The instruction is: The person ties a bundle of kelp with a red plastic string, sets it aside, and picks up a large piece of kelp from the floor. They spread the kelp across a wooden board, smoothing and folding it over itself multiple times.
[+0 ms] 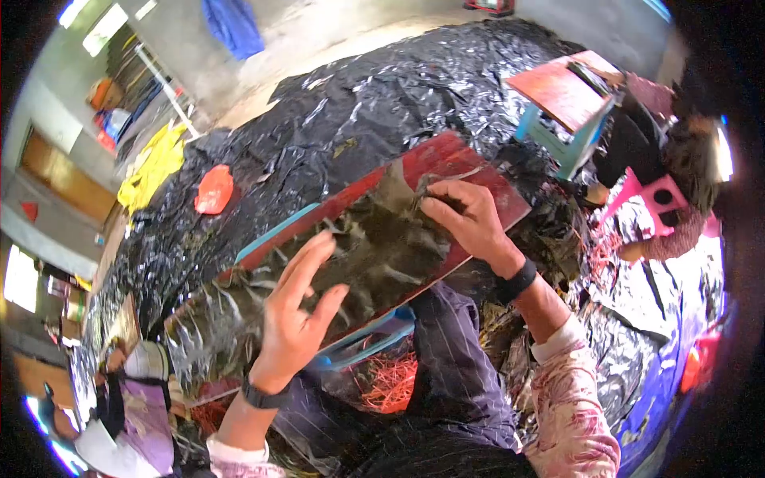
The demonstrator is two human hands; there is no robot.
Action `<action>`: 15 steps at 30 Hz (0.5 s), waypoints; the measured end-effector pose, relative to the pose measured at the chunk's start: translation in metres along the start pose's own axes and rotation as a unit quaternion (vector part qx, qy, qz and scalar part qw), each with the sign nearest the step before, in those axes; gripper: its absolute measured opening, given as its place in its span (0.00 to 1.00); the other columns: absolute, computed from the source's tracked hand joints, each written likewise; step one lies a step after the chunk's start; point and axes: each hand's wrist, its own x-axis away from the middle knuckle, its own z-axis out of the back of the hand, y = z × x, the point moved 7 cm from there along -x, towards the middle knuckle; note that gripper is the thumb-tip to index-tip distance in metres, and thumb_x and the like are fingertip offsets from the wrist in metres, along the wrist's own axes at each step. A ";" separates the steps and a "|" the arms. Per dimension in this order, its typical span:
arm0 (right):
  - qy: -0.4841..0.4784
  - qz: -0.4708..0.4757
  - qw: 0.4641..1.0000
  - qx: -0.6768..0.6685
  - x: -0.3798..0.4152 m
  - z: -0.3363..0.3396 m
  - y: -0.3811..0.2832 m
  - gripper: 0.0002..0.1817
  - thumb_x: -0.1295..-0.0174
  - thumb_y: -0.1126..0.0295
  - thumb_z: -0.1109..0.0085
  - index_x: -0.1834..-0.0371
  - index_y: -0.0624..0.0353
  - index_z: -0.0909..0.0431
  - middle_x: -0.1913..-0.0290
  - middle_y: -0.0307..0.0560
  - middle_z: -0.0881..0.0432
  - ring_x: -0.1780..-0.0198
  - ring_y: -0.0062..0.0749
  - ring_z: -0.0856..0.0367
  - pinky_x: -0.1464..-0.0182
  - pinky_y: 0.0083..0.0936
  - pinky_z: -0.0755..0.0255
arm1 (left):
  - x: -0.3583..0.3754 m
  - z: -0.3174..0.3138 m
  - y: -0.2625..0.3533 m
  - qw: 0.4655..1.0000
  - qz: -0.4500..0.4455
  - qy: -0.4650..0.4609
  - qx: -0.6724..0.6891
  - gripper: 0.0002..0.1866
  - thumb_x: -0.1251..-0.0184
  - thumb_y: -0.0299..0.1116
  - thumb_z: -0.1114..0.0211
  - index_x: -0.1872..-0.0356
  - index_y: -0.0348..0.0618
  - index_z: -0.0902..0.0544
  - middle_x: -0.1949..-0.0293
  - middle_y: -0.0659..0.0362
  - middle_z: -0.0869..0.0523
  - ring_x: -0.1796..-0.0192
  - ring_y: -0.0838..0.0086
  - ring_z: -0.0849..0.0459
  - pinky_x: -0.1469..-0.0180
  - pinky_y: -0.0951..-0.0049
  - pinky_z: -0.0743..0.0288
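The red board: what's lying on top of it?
A dark, shiny sheet covers most of the red board. The left hand presses it flat; the right hand pinches its edge. The board's middle is hidden beneath.

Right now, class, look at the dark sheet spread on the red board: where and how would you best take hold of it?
Probably at the far end of the dark sheet, where its edge is already lifted from the red board. Come in from the right, pinching that raised edge as the right hand does, while the left hand presses the middle flat.
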 end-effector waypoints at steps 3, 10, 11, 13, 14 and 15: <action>-0.112 0.018 0.993 -0.021 0.006 -0.032 -0.026 0.10 0.37 0.69 0.36 0.60 0.67 0.18 0.68 0.47 0.16 0.66 0.20 0.20 0.63 0.23 0.26 | -0.012 -0.016 -0.009 0.997 0.031 0.036 0.060 0.29 0.38 0.26 0.31 0.35 0.41 0.27 0.40 0.55 0.20 0.48 0.72 0.19 0.58 0.75 0.27; -0.163 0.032 0.985 -0.047 0.016 -0.066 -0.031 0.09 0.37 0.69 0.35 0.64 0.65 0.19 0.73 0.44 0.20 0.71 0.18 0.25 0.69 0.23 0.29 | -0.009 -0.026 -0.032 0.996 0.049 0.048 0.061 0.06 0.34 0.28 0.34 0.61 0.37 0.16 0.65 0.63 0.16 0.64 0.84 0.23 0.62 0.82 0.30; -0.164 0.029 0.985 -0.048 0.017 -0.063 -0.032 0.09 0.37 0.69 0.35 0.64 0.65 0.19 0.73 0.44 0.20 0.71 0.18 0.25 0.69 0.23 0.29 | -0.009 -0.021 -0.036 0.990 0.101 0.072 0.065 0.03 0.36 0.25 0.33 0.64 0.37 0.17 0.69 0.59 0.16 0.68 0.78 0.20 0.64 0.76 0.27; -0.149 -0.025 0.988 -0.040 0.019 -0.055 -0.029 0.09 0.36 0.69 0.35 0.65 0.65 0.20 0.74 0.39 0.20 0.70 0.14 0.26 0.69 0.21 0.30 | -0.009 -0.016 -0.044 0.985 0.120 0.074 0.104 0.04 0.31 0.28 0.35 0.63 0.37 0.17 0.73 0.68 0.21 0.70 0.87 0.27 0.67 0.81 0.31; -0.147 -0.026 0.988 -0.039 0.019 -0.055 -0.027 0.09 0.36 0.69 0.35 0.65 0.65 0.20 0.74 0.39 0.20 0.70 0.14 0.26 0.69 0.21 0.30 | -0.009 -0.017 -0.043 0.986 0.124 0.059 0.096 0.05 0.30 0.28 0.36 0.61 0.38 0.17 0.72 0.70 0.22 0.69 0.89 0.29 0.66 0.83 0.33; -0.142 -0.055 0.985 -0.086 0.021 -0.057 -0.019 0.09 0.35 0.69 0.36 0.65 0.65 0.20 0.73 0.36 0.21 0.69 0.13 0.27 0.69 0.20 0.31 | -0.009 -0.019 -0.044 0.986 0.123 0.056 0.098 0.05 0.30 0.28 0.36 0.61 0.38 0.17 0.72 0.70 0.22 0.69 0.89 0.29 0.66 0.83 0.33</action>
